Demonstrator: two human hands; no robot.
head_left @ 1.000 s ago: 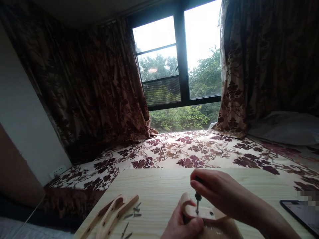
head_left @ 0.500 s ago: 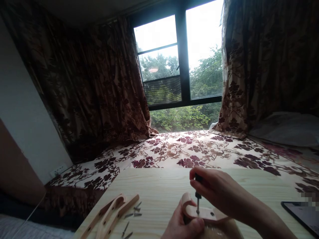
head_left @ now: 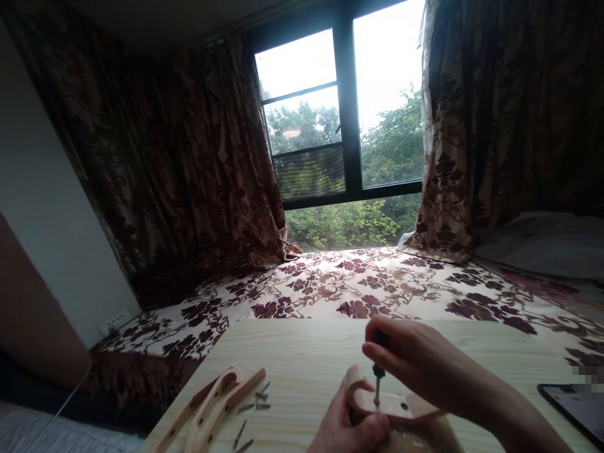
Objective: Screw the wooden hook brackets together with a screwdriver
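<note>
Turning step: you appear to be driving a fastener at a hole near the hook's curl; its head is too small to make out.
Right hand (head_left: 415, 358): your fingers are clamped around the black-handled screwdriver (head_left: 379, 370), its metal shank nearly upright.
Left hand (head_left: 349, 421): your fingers clamp the pale, curved wooden hook (head_left: 389, 403), thumb beside the tip.
Hook: one held, at 5 o'clock on the pale wood-grained table (head_left: 292, 352), over one glossy brown piece (head_left: 410, 438); a dark hole shows toward 3 o'clock from the tip.
Next move: it calls for steady downward pressure, shank in line, thumb clear of the tip.
Loose wooden pieces (head_left: 229, 406): seemingly three, overlapping, at 9 o'clock from the hook.
Grey metal screws (head_left: 240, 433): about six, between those pieces and your left hand.
Screwdriver: one.
Dark-edged flat device (head_left: 573, 406): one, at 3 o'clock.
</note>
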